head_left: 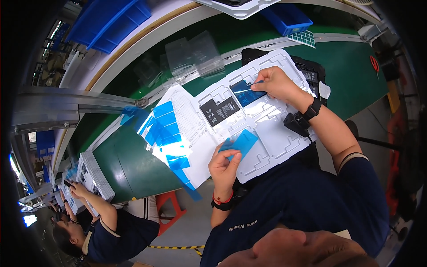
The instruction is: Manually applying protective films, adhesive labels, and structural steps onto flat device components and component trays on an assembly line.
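A white moulded plastic tray [284, 153] lies tilted in front of me. In one of its far pockets sits a black flat battery pack [219, 111]. Beside it, a second battery pack [243, 94] looks blue and glossy under a clear blue film. My right hand [276, 84] has its thumb and finger pinched at that film's upper right corner. Over the tray's near left edge, my left hand [223, 171] grips a loose piece of blue film [245, 143] between thumb and fingers.
Left of the tray, printed papers [187, 111] lie under strips of blue film [165, 122] on the green table [122, 167]. Clear plastic trays [193, 55], blue bins [289, 20] and red scissors [374, 63] lie farther off. A co-worker [115, 227] sits at left beside stacked trays [93, 171].
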`<state>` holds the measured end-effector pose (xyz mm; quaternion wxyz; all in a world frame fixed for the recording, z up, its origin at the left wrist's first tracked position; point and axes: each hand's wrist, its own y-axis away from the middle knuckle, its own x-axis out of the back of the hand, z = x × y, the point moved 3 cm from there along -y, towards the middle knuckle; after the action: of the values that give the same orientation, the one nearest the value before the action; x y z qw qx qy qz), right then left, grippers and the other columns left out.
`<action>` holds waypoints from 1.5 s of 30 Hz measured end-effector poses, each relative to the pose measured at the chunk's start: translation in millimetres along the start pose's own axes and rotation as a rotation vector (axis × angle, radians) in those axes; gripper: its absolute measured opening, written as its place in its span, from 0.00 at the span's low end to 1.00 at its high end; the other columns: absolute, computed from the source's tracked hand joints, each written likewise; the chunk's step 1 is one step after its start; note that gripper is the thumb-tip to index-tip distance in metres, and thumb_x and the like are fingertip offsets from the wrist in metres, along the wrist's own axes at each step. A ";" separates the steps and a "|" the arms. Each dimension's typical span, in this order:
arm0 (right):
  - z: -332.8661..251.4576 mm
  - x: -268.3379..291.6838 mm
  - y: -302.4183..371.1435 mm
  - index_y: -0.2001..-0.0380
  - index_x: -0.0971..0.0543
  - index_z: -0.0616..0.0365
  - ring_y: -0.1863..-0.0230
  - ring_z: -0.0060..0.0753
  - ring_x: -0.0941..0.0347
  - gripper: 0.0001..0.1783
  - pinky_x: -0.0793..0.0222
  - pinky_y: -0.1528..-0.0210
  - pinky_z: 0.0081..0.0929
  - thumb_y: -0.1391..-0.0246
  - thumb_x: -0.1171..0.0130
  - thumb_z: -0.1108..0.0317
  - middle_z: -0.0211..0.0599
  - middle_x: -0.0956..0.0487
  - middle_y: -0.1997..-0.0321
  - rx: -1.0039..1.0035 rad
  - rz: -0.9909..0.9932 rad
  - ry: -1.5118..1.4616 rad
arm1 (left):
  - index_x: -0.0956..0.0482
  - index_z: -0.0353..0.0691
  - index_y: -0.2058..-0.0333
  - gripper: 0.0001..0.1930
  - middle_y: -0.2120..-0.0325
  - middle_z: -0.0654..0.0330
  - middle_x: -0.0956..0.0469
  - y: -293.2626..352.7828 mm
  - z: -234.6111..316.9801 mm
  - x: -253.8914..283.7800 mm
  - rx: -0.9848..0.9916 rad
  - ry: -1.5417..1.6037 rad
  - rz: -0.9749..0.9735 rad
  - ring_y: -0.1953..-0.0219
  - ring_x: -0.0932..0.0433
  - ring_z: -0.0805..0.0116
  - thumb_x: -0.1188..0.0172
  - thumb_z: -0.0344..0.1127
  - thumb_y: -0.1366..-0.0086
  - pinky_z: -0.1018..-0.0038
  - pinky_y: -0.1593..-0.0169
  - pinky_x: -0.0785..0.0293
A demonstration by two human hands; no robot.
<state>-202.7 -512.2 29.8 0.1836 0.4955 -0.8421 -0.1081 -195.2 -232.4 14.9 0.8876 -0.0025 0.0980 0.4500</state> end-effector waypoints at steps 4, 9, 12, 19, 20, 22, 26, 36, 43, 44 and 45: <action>-0.5 -1.5 -0.4 0.81 0.24 0.61 0.91 0.16 0.41 0.09 0.49 0.88 0.18 0.57 0.33 0.73 0.28 0.30 0.89 0.004 -0.006 0.023 | 0.21 0.31 0.66 0.06 0.55 0.52 0.26 0.7 -1.9 1.4 0.016 0.007 0.007 0.53 0.29 0.67 0.37 0.23 0.44 0.75 0.51 0.35; 1.7 -1.1 -0.9 0.81 0.24 0.61 0.91 0.16 0.41 0.09 0.49 0.88 0.18 0.57 0.33 0.73 0.28 0.30 0.89 0.003 0.004 0.020 | 0.20 0.31 0.66 0.06 0.53 0.52 0.28 -1.6 -1.4 0.2 -0.057 0.011 -0.012 0.65 0.30 0.77 0.37 0.22 0.44 0.86 0.70 0.37; 2.0 -1.2 -1.3 0.81 0.24 0.61 0.90 0.16 0.41 0.09 0.48 0.88 0.18 0.57 0.32 0.73 0.28 0.30 0.88 0.008 0.018 0.038 | 0.20 0.31 0.66 0.06 0.55 0.52 0.26 0.7 -1.7 1.3 0.034 0.011 0.012 0.52 0.29 0.66 0.37 0.23 0.44 0.75 0.50 0.35; 2.6 -0.6 -2.1 0.82 0.23 0.61 0.87 0.18 0.38 0.09 0.44 0.85 0.19 0.58 0.32 0.71 0.30 0.28 0.86 0.006 0.019 0.070 | 0.20 0.30 0.66 0.06 0.54 0.52 0.27 0.8 -0.9 1.4 0.034 0.016 0.011 0.52 0.29 0.66 0.36 0.24 0.44 0.75 0.49 0.35; 2.7 -1.2 -2.2 0.82 0.23 0.61 0.87 0.18 0.38 0.09 0.44 0.85 0.19 0.58 0.32 0.71 0.30 0.28 0.86 0.006 0.020 0.070 | 0.20 0.30 0.66 0.06 0.54 0.52 0.27 1.1 -0.7 1.6 0.030 0.014 0.010 0.52 0.29 0.65 0.36 0.24 0.44 0.74 0.49 0.35; 2.7 -2.0 -2.9 0.81 0.22 0.62 0.83 0.23 0.32 0.10 0.37 0.79 0.22 0.60 0.31 0.70 0.34 0.26 0.84 0.037 0.062 0.168 | 0.20 0.30 0.66 0.06 0.54 0.52 0.27 1.3 -0.5 1.9 0.025 0.012 0.008 0.51 0.29 0.65 0.36 0.24 0.44 0.74 0.49 0.35; 9.9 -1.9 -5.4 0.81 0.21 0.62 0.78 0.28 0.28 0.10 0.33 0.72 0.25 0.62 0.30 0.68 0.38 0.24 0.81 0.089 0.106 0.216 | 0.21 0.30 0.66 0.06 0.54 0.51 0.27 0.3 -1.2 0.6 0.032 0.005 0.005 0.51 0.29 0.65 0.37 0.24 0.44 0.73 0.48 0.36; -6.8 -10.3 3.9 0.77 0.20 0.63 0.73 0.42 0.24 0.09 0.29 0.68 0.30 0.63 0.33 0.70 0.48 0.22 0.77 0.228 0.162 0.437 | 0.21 0.31 0.67 0.05 0.54 0.51 0.27 0.0 -0.3 0.5 -0.035 -0.006 -0.011 0.51 0.29 0.66 0.38 0.23 0.43 0.74 0.49 0.36; -9.0 -10.9 15.9 0.72 0.20 0.65 0.73 0.47 0.24 0.11 0.29 0.68 0.32 0.61 0.34 0.70 0.51 0.21 0.74 0.402 0.314 0.688 | 0.20 0.31 0.67 0.06 0.53 0.49 0.28 0.1 -4.9 2.5 -0.015 -0.019 -0.011 0.52 0.30 0.67 0.36 0.22 0.45 0.77 0.52 0.34; -8.5 -9.4 15.6 0.72 0.20 0.65 0.73 0.47 0.24 0.11 0.29 0.68 0.32 0.61 0.34 0.70 0.51 0.21 0.74 0.402 0.314 0.687 | 0.20 0.31 0.67 0.06 0.52 0.50 0.28 -0.2 -4.5 1.3 -0.009 -0.009 -0.013 0.51 0.30 0.67 0.36 0.22 0.45 0.77 0.52 0.34; -7.8 -8.4 14.7 0.73 0.20 0.65 0.74 0.48 0.24 0.10 0.29 0.68 0.33 0.60 0.35 0.71 0.51 0.21 0.74 0.412 0.289 0.693 | 0.20 0.31 0.67 0.06 0.52 0.50 0.28 -0.4 -4.4 0.3 -0.002 0.001 -0.016 0.51 0.30 0.66 0.36 0.22 0.45 0.77 0.52 0.34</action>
<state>-207.4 -497.7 40.6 0.3662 0.4056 -0.7955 0.2620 -195.6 -232.9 10.5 0.8911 -0.0043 0.0978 0.4432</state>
